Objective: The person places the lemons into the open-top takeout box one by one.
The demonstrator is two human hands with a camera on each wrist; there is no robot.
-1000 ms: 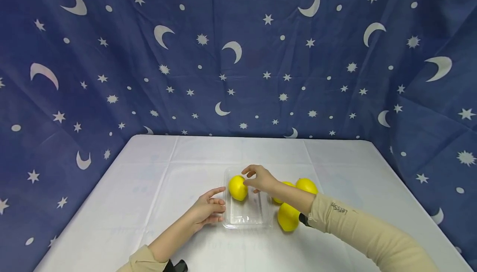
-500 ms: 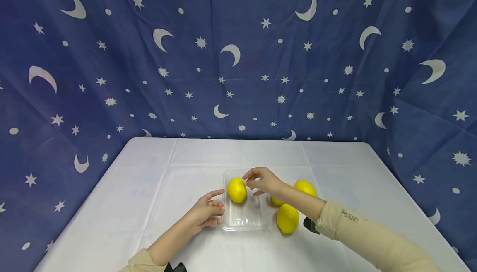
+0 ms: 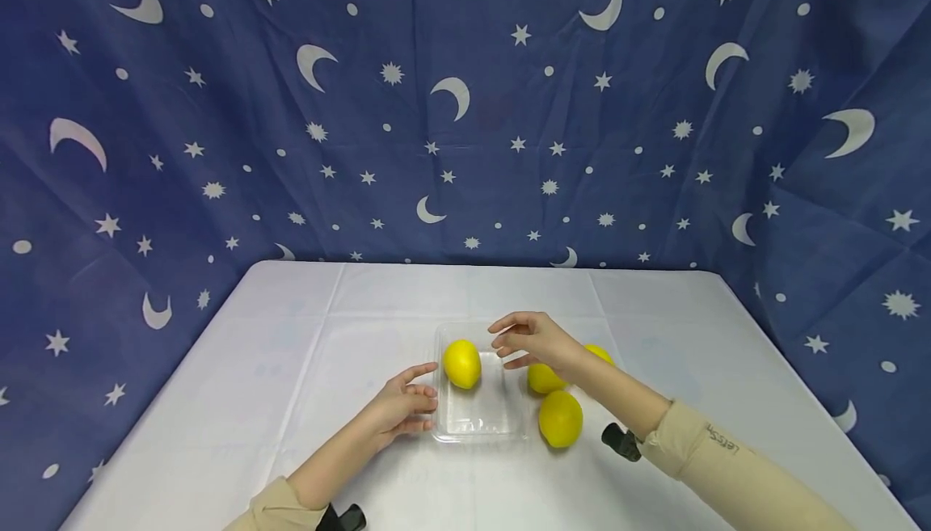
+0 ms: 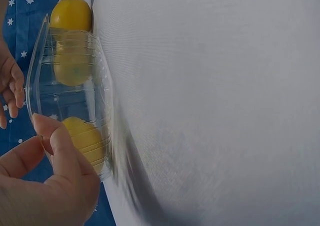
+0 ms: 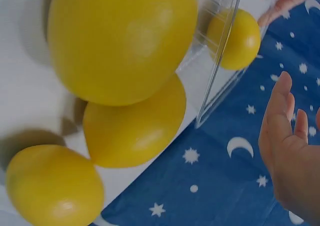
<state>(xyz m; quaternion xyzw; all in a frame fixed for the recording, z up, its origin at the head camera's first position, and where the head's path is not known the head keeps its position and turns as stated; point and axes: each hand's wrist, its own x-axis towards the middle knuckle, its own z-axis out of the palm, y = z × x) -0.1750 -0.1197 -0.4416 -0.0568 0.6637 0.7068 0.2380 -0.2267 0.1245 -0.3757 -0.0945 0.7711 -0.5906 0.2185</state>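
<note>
A clear plastic container lies on the white cloth, with one yellow lemon inside at its far left. My left hand rests its extended fingertips against the container's left rim; in the left wrist view its fingers overlap that rim. Above the container's far right side hovers my right hand, fingers loosely bent, holding nothing and apart from the lemon. Right of the container sit three more lemons: a near one, a middle one and a far one, the latter two partly hidden by my right arm.
The white-covered table ends at a blue curtain with moons and stars. Black wrist cameras, such as the right one, sit under the beige sleeves. Cloth extends in front of and around the container.
My right hand has moved right and up, away from the lemon in the container, and its fingers have spread. My left hand stays at the container's rim. The lemons stay put.
</note>
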